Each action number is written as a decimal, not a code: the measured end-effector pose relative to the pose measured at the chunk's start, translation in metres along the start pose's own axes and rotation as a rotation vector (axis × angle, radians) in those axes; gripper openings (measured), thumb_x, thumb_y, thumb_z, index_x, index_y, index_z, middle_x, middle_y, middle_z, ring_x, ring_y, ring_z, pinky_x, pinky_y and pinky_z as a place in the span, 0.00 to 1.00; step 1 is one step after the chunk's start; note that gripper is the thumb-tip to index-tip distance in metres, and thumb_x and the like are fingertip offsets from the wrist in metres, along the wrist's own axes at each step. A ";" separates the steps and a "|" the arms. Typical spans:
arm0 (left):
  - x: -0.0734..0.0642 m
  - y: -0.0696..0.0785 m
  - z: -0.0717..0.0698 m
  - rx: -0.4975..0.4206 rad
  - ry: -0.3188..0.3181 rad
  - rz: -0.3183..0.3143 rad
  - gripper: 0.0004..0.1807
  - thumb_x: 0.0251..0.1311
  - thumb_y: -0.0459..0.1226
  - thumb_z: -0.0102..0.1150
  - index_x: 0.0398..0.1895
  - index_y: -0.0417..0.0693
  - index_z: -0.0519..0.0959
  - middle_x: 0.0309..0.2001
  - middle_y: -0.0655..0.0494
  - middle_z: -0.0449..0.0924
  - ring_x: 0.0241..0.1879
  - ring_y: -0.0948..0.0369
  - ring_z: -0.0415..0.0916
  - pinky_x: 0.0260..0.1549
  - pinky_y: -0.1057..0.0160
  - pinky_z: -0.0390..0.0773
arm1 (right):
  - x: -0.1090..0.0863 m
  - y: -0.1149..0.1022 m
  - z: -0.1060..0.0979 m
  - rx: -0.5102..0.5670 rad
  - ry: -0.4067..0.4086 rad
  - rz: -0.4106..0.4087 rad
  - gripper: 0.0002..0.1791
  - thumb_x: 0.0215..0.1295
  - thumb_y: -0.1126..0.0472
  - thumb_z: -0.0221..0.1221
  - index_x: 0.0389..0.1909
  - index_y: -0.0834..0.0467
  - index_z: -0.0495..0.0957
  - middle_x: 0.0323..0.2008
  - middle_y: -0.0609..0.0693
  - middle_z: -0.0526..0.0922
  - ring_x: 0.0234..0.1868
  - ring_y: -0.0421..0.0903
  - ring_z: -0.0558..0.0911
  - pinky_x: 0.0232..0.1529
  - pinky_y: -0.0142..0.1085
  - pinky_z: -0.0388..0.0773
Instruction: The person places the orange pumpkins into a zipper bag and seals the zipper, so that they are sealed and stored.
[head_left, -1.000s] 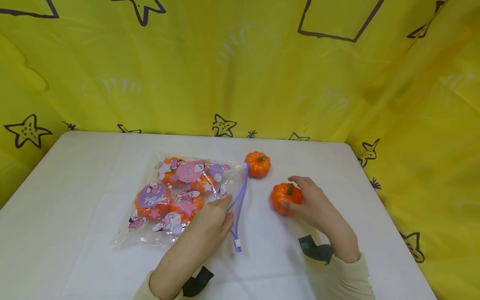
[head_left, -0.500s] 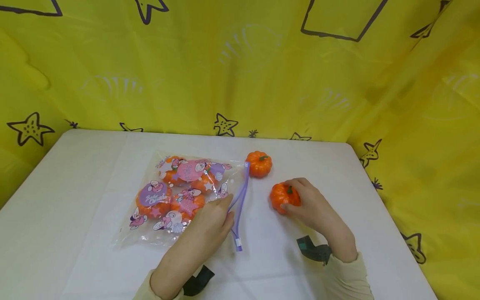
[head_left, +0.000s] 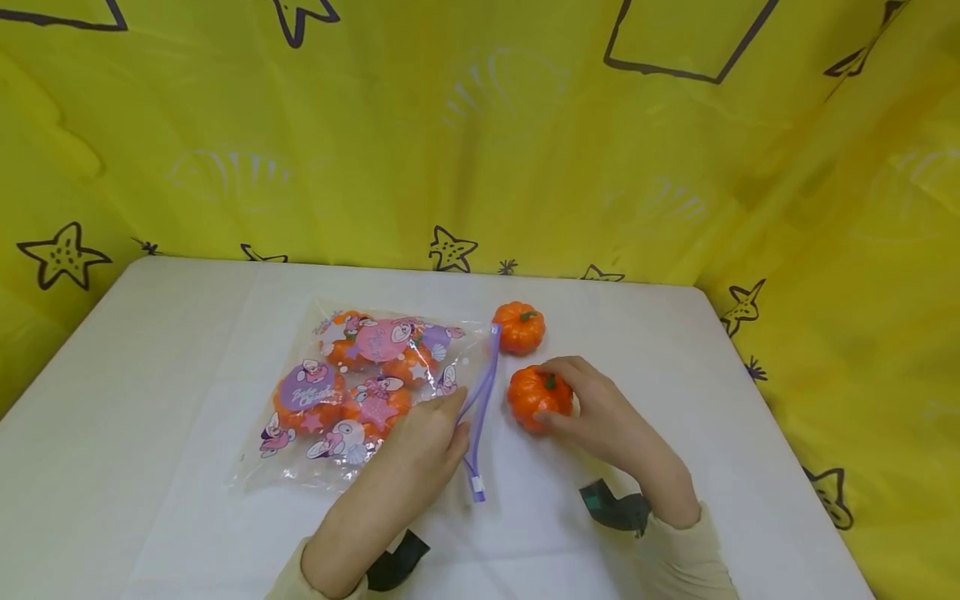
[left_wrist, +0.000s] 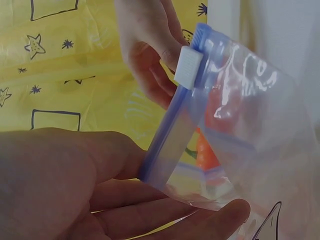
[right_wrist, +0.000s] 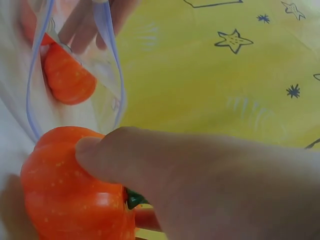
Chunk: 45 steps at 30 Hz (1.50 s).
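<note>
A clear zip bag (head_left: 292, 454) printed with pink and purple cartoons lies on the table with several small orange pumpkins inside. My left hand (head_left: 423, 433) pinches the upper layer of its mouth, by the purple zip edge (left_wrist: 167, 130); a white slider (left_wrist: 188, 67) sits near one end. In the right wrist view the mouth gapes apart. My right hand (head_left: 600, 408) grips a small orange pumpkin (head_left: 534, 400) with a green stem, thumb on its near side, just right of the bag's mouth. The right fingers' far side is partly hidden behind the pumpkin.
Another orange pumpkin (head_left: 521, 328) stands behind, touching or very near the bag's far zip corner. A white cloth covers the table (head_left: 165, 350). Yellow curtain (head_left: 360, 150) with starfish drawings hangs along the back and sides.
My right hand has closed round the pumpkin and brought it left, closer to the bag's mouth. My left hand and the bag have stayed almost still.
</note>
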<state>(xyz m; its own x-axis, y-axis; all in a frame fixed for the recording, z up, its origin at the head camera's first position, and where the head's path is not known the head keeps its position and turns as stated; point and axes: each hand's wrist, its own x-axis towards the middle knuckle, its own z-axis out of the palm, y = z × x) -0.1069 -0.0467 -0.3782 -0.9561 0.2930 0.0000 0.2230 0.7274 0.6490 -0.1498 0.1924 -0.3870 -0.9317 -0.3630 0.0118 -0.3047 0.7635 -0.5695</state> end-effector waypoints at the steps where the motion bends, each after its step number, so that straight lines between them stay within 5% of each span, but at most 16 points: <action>1: 0.000 0.000 0.000 -0.002 0.001 0.001 0.25 0.68 0.36 0.58 0.65 0.34 0.72 0.60 0.38 0.79 0.59 0.45 0.79 0.50 0.51 0.82 | 0.000 -0.001 0.001 0.007 0.002 -0.012 0.28 0.59 0.60 0.69 0.60 0.57 0.74 0.60 0.53 0.76 0.59 0.52 0.77 0.62 0.52 0.76; 8: -0.001 -0.001 0.000 -0.006 0.015 0.019 0.25 0.68 0.36 0.58 0.65 0.34 0.72 0.59 0.38 0.79 0.57 0.46 0.80 0.49 0.52 0.83 | 0.002 -0.009 0.011 0.051 0.004 -0.112 0.29 0.58 0.60 0.70 0.60 0.56 0.74 0.60 0.50 0.77 0.58 0.48 0.78 0.62 0.48 0.77; 13: -0.001 -0.001 0.000 0.000 0.023 0.039 0.24 0.68 0.36 0.57 0.64 0.33 0.73 0.57 0.38 0.81 0.45 0.52 0.83 0.43 0.58 0.86 | 0.005 -0.013 0.021 0.075 0.005 -0.177 0.29 0.58 0.60 0.70 0.60 0.57 0.74 0.60 0.50 0.78 0.59 0.47 0.78 0.63 0.47 0.77; 20: 0.000 -0.002 0.000 -0.004 0.020 0.052 0.26 0.69 0.36 0.56 0.68 0.36 0.69 0.57 0.40 0.81 0.29 0.61 0.74 0.27 0.76 0.78 | 0.010 -0.020 0.030 0.144 -0.019 -0.136 0.35 0.59 0.61 0.69 0.67 0.61 0.68 0.64 0.54 0.75 0.61 0.51 0.77 0.61 0.50 0.77; 31: 0.001 -0.003 0.001 -0.001 0.020 0.048 0.25 0.67 0.34 0.57 0.66 0.33 0.71 0.57 0.38 0.80 0.31 0.60 0.75 0.27 0.75 0.79 | 0.016 -0.024 0.044 0.270 -0.007 -0.106 0.37 0.58 0.61 0.70 0.66 0.59 0.64 0.64 0.55 0.75 0.67 0.53 0.74 0.64 0.50 0.74; 45: -0.002 -0.002 0.001 0.017 0.019 0.043 0.23 0.67 0.36 0.59 0.62 0.34 0.73 0.49 0.43 0.84 0.30 0.62 0.76 0.31 0.71 0.84 | 0.021 -0.024 0.063 0.263 0.108 -0.134 0.39 0.57 0.61 0.71 0.67 0.62 0.62 0.65 0.57 0.73 0.68 0.54 0.73 0.67 0.48 0.71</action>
<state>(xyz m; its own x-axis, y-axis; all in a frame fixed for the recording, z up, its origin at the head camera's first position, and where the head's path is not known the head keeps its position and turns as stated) -0.1050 -0.0480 -0.3799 -0.9489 0.3126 0.0428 0.2673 0.7244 0.6354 -0.1501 0.1330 -0.4249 -0.9067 -0.3813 0.1805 -0.3777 0.5431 -0.7499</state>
